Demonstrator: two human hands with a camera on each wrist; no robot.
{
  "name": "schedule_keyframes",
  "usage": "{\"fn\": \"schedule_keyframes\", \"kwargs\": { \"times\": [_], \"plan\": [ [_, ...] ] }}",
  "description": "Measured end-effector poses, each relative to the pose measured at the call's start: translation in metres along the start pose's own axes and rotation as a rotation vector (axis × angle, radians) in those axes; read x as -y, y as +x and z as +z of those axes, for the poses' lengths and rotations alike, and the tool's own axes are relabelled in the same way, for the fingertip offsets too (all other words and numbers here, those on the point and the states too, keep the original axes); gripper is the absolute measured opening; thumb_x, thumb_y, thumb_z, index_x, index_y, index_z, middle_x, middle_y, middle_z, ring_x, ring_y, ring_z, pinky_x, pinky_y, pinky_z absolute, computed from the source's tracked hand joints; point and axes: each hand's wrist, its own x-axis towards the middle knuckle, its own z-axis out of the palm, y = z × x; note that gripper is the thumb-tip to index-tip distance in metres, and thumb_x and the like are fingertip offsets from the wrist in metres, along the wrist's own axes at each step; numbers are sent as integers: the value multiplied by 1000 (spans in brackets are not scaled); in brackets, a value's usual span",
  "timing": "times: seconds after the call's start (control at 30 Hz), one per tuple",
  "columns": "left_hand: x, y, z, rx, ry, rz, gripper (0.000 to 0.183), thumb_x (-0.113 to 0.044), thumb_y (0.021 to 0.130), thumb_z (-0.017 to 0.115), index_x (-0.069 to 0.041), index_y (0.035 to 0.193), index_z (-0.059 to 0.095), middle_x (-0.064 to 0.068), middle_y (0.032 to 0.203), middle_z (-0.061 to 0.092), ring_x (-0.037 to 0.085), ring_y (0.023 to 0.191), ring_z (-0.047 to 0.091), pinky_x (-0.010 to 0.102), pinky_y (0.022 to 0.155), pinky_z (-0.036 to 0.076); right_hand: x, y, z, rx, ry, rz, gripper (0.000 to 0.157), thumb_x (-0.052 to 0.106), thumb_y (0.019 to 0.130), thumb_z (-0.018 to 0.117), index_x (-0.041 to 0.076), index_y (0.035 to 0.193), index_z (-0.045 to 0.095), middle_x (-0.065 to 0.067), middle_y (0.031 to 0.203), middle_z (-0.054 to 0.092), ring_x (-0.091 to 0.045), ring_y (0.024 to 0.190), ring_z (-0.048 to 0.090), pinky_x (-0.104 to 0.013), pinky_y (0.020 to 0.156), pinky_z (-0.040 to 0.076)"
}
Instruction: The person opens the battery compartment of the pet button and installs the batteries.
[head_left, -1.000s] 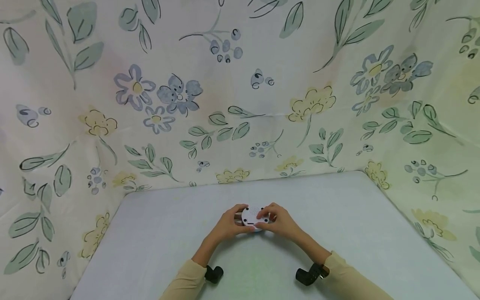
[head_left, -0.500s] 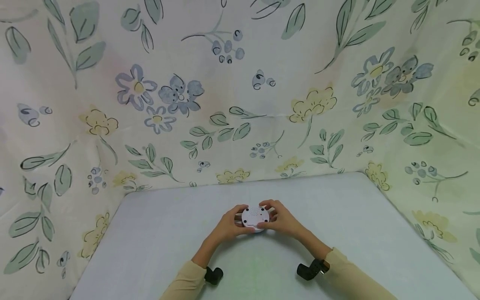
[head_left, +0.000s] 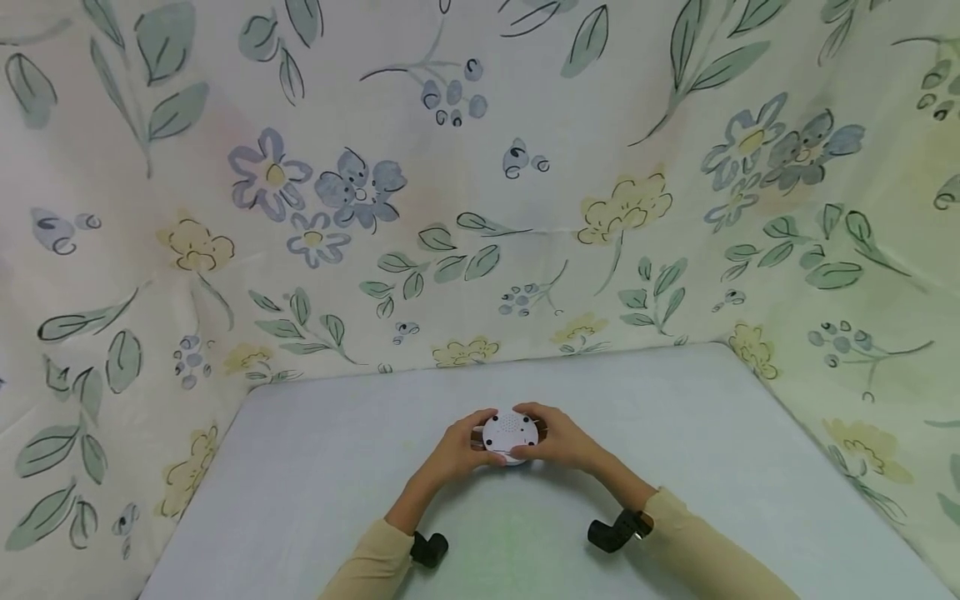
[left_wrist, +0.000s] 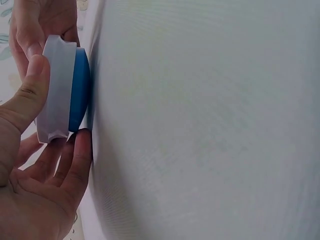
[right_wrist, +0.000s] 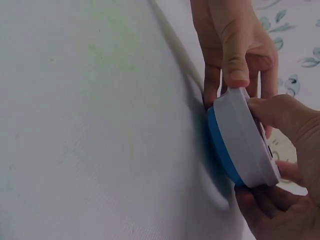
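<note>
Between both hands is a round white device (head_left: 510, 431) with a blue face turned down to the table. Its upturned side has a patch of small holes, dark round feet and a narrow slot. My left hand (head_left: 453, 447) grips the left side, thumb at the near edge and fingers round the far edge. On the opposite side my right hand (head_left: 564, 440) holds it, thumb pressed near the slot. In the left wrist view the blue part (left_wrist: 80, 90) sits close over the table. The right wrist view shows the white casing (right_wrist: 241, 137) between both thumbs.
A white-covered table (head_left: 337, 450) spreads around the hands. Floral cloth (head_left: 465, 183) hangs behind it and along both sides. Black cameras are strapped to the left wrist (head_left: 430, 551) and right wrist (head_left: 611, 535).
My right index finger has moved off the device's upturned face to its far edge, while the right thumb stays at the near edge. The left hand keeps its hold.
</note>
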Motion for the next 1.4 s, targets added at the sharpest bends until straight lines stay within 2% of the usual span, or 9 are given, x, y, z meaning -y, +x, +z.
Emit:
{"fn": "schedule_keyframes", "kwargs": {
  "times": [0.27,0.5,0.7,1.0,1.13,1.27,1.4],
  "plan": [
    [-4,0,-1,-6,20,-19,77,-6,81,86,6,145,47,25,138,54,33,109,64,35,86,57,8,2,1,-22,-3,69,72,25,80,89,0,138,56,-5,113,62,-20,93,55,-35,80,48],
    [-1,-1,0,-17,13,-10,78,-6,79,87,6,146,47,27,139,54,34,108,65,36,84,58,10,4,-1,-35,-6,83,73,26,77,92,1,136,58,-3,110,63,-20,92,55,-36,79,48],
    [-2,0,0,-19,22,-26,79,-7,79,87,5,146,47,26,140,53,33,109,65,36,85,57,12,5,-2,-39,-8,91,73,26,76,93,0,135,59,-5,113,64,-20,92,58,-35,79,50],
    [-2,1,-2,-22,24,-13,79,-5,79,87,6,146,47,26,140,54,35,109,65,36,85,57,18,10,1,-72,-40,160,71,23,73,94,3,132,60,-8,118,64,-21,96,58,-36,81,51],
    [-4,0,-1,-28,31,-13,78,-5,79,87,5,145,48,26,139,54,35,108,65,37,85,58,17,11,3,-90,-18,178,62,19,76,92,5,127,61,-9,118,63,-23,99,58,-39,83,52],
    [-5,-1,1,-27,16,-17,77,-7,80,87,6,145,48,26,140,53,35,108,65,37,85,58,14,11,2,-83,-5,169,56,20,79,89,6,126,62,-8,116,63,-22,98,57,-37,82,51],
    [-3,-2,3,-44,8,-35,77,-8,81,87,5,146,48,27,140,53,35,108,65,35,83,58,9,8,0,-6,-13,105,70,26,81,89,3,138,57,-8,125,60,-22,101,55,-36,85,50]
  ]
}}
